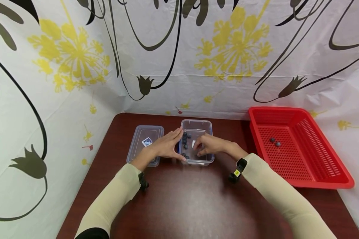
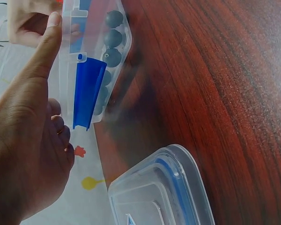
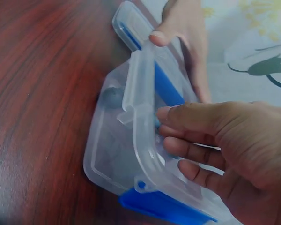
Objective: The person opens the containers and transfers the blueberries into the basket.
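Observation:
A clear plastic food container [image 1: 197, 124] with blue side clips stands uncovered on the table. Several blueberries [image 2: 113, 38] lie in it, mostly along its left side. My left hand [image 1: 167, 145] spreads along the container's left rim, thumb near the front corner and fingers further back. Over the inside of the container, my right hand [image 3: 234, 145] reaches down with bent fingers. A bluish patch shows by its thumb and forefinger, but the plastic hides whether they pinch a berry. To the left lies the clear lid [image 1: 134, 146], with a blue-and-white label.
A red plastic basket [image 1: 326, 184] with slotted sides stands at the right, two blueberries [image 1: 275, 142] on its floor. Patterned white cloth [image 1: 167, 109] hangs behind the brown table [image 1: 185, 202] and along its left side.

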Demonstrator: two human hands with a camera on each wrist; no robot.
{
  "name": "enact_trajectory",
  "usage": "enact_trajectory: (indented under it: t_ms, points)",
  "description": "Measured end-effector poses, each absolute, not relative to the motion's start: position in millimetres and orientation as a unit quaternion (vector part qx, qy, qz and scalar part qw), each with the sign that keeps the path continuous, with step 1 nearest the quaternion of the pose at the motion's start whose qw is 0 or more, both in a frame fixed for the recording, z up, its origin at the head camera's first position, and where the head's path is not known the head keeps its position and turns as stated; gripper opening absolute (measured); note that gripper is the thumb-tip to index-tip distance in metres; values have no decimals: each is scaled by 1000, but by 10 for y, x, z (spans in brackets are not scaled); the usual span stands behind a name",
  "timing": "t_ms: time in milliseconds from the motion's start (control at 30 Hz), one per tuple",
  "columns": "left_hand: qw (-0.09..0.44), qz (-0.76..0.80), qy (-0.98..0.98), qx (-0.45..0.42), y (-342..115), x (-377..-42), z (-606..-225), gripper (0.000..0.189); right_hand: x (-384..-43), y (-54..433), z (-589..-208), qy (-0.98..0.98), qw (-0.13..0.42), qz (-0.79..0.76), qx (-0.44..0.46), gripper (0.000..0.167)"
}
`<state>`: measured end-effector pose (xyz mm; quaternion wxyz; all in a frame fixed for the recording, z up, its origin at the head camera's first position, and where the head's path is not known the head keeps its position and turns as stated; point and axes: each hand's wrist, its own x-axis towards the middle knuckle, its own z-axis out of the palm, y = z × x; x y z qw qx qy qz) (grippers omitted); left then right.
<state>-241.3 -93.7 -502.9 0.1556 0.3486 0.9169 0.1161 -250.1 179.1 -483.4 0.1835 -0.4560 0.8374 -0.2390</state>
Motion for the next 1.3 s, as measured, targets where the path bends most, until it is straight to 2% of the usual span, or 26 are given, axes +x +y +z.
enact_trajectory:
  t_ms: [200, 467, 967, 1300]
  points:
    - [153, 114, 917, 350, -930, -2408, -5026, 130, -2526, 1659, -4944, 840, 212, -222, -447, 15]
    - [151, 116, 918, 348, -916, -2407, -5027, 131, -2535, 1571, -5039, 843, 235, -200, -440, 15]
    - [144, 121, 917, 352, -935, -2394, -5029, 131, -2508, 1461, -5166, 825, 213, -209, -480, 18]
    - [149, 123, 915, 354, -938, -2399, -5016, 130, -2506, 1540, -5053, 837, 195, -239, -452, 15]
